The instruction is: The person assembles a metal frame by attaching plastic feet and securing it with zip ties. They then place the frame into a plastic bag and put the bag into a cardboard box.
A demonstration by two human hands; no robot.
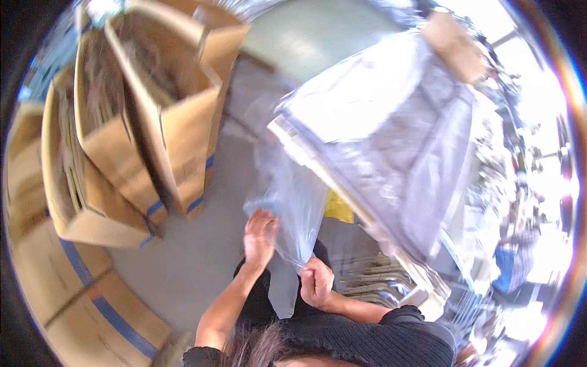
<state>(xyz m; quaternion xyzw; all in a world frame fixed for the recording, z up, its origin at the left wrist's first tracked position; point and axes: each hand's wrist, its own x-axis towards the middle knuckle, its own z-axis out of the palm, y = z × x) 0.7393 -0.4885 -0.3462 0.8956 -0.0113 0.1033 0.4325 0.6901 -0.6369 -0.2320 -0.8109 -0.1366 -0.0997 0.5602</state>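
Note:
A clear plastic bag [296,202] hangs in front of me, stretched and creased between my hands and the table's edge. My right hand [317,281] is a closed fist around its gathered lower end. Higher and to the left, my left hand [260,240] has its fingers bent against the bag's left edge, gripping the film there; motion blurs the fingertips. Just to the right, a grey garment [391,116], partly under shiny clear plastic, lies on a tilted-looking table [330,177].
Tall open cardboard boxes [183,134] with contents stand at the left, near closed cartons with blue tape [116,312]. Under the table are a yellow piece [338,208] and several hangers [373,275]. A brown carton [454,46] sits at the table's far end.

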